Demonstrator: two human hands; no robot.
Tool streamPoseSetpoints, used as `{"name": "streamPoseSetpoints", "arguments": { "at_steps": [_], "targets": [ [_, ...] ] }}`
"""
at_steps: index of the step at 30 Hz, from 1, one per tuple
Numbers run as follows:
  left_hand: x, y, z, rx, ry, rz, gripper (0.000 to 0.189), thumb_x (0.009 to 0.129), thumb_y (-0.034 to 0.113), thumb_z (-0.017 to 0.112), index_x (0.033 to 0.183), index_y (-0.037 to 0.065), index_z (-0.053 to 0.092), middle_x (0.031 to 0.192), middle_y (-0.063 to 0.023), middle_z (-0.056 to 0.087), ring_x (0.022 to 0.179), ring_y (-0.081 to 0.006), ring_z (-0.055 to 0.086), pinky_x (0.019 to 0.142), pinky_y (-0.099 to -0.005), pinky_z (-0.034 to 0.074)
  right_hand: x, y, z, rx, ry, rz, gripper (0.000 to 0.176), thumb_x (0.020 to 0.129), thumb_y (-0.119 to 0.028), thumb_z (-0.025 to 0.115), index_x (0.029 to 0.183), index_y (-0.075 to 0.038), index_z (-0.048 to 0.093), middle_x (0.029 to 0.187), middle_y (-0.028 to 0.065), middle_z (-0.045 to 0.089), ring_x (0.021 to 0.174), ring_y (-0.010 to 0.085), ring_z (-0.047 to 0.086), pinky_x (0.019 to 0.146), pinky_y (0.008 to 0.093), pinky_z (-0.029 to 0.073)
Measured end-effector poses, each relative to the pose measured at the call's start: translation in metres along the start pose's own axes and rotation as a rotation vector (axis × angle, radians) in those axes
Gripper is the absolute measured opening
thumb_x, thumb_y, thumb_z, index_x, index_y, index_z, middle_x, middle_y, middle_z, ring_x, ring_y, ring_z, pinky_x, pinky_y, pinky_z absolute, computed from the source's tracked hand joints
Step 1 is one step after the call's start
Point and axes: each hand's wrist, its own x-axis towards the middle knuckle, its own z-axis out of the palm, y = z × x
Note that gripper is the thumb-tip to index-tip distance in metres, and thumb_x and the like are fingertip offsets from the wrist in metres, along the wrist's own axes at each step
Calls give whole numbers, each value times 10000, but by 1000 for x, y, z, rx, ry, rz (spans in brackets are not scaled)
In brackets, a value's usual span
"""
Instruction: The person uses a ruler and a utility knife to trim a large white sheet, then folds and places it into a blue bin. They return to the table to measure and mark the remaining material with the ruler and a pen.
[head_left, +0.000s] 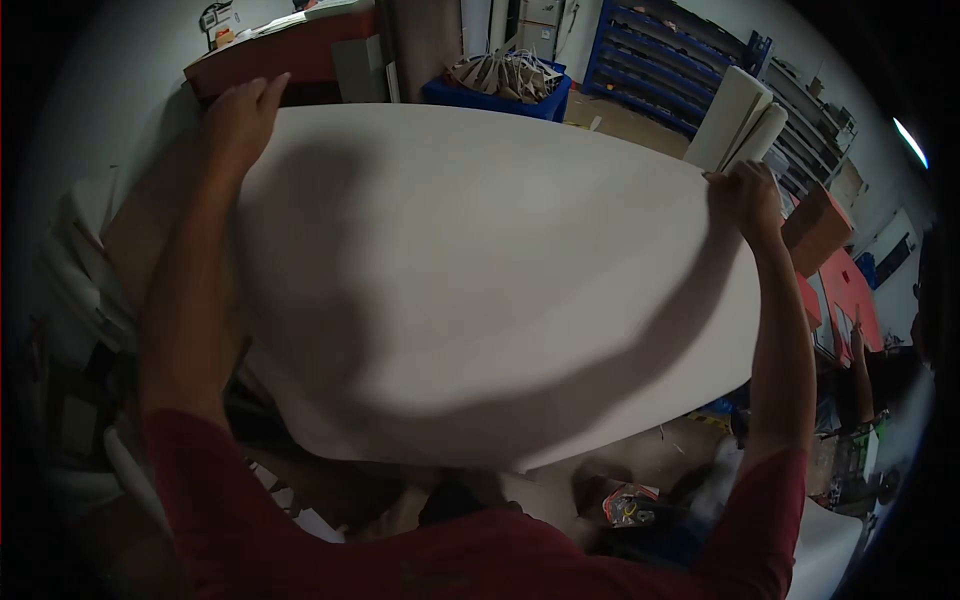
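Note:
A large, pale sheet (500, 270) with rounded corners spreads across the middle of the head view, its surface marked by the shadows of my arms. At its upper left corner, my left hand (243, 122) grips the edge, with a couple of fingers showing above it. My right hand (745, 198) is closed on the upper right edge, the fingers bent over it. Both arms reach forward, well apart. The underside of the sheet and whatever lies behind it are hidden.
Beyond the sheet stand a blue crate (500, 104) of pale strips, a reddish-brown desk (270, 60) and blue shelving (655, 65). Pale boards or rolls (728, 118) lean at the right, near a cardboard box (817, 230). What looks like another person's arm (859, 375) shows far right.

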Motion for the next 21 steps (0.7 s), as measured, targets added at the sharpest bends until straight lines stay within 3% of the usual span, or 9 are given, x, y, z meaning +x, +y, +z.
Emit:
{"name": "streamPoseSetpoints", "arguments": {
  "at_steps": [2,5,6,7,8,13,18,20,21],
  "targets": [
    [0,16,67,69,1,-79,401,1068,458,539,1155,93,680,1203,-194,677,1104,-400,636,895,-492,510,16,-17,59,94,145,120,542,918,-364,780,1303,-15,628,1278,263,636,1201,430,593,988,506,505],
    [-95,61,146,-281,-464,-271,648,1041,586,504,1499,128,489,1558,-180,440,1438,-363,427,1194,-576,304,-55,-93,152,213,-265,233,693,944,-396,750,1479,-32,503,1458,300,523,1335,464,515,1109,519,446],
    [-144,64,168,-163,-630,-140,708,1049,583,488,1584,129,398,1647,-189,336,1525,-371,311,1227,-576,256,-103,-121,184,199,-384,240,722,951,-460,723,1501,-55,491,1520,302,473,1385,481,471,1139,536,420],
    [-181,75,173,-220,-910,-244,750,1052,588,479,1618,113,349,1699,-201,238,1576,-385,205,1249,-582,211,-142,-150,199,244,-550,306,763,963,-547,663,1539,-89,463,1586,293,405,1427,496,429,1159,577,384],
    [-215,81,164,-306,-1074,-313,758,1052,595,476,1610,96,360,1699,-222,222,1585,-393,174,1252,-596,195,-173,-174,204,281,-726,397,746,989,-545,600,1573,-113,429,1626,273,360,1480,503,359,1190,617,320],
    [-325,59,136,-466,-857,-316,722,1042,493,583,1579,48,394,1663,-248,302,1540,-422,292,1238,-528,287,-205,-217,205,185,-620,453,681,1008,-438,548,1592,-116,409,1648,252,338,1541,495,240,1239,617,202],
    [-438,22,91,-679,-687,-688,633,1049,375,598,1528,-11,445,1497,-247,546,1365,-381,551,1122,-409,447,-224,-185,201,417,-556,350,583,1011,-300,634,1506,-24,495,1597,271,404,1495,502,321,1228,556,272],
    [-443,30,34,-707,-830,-1017,601,1063,396,570,1500,-9,492,1394,-241,634,1300,-336,610,1090,-396,464,-244,-177,179,508,-534,355,553,1011,-272,637,1487,-20,514,1578,280,427,1483,500,345,1219,533,304],
    [-474,21,27,-720,-813,-1034,580,1073,405,549,1479,-8,518,1358,-222,660,1270,-311,626,1075,-381,468,-259,-170,165,491,-541,320,553,1007,-260,646,1489,-25,511,1583,280,423,1458,499,390,1191,508,364]
  ]
}}
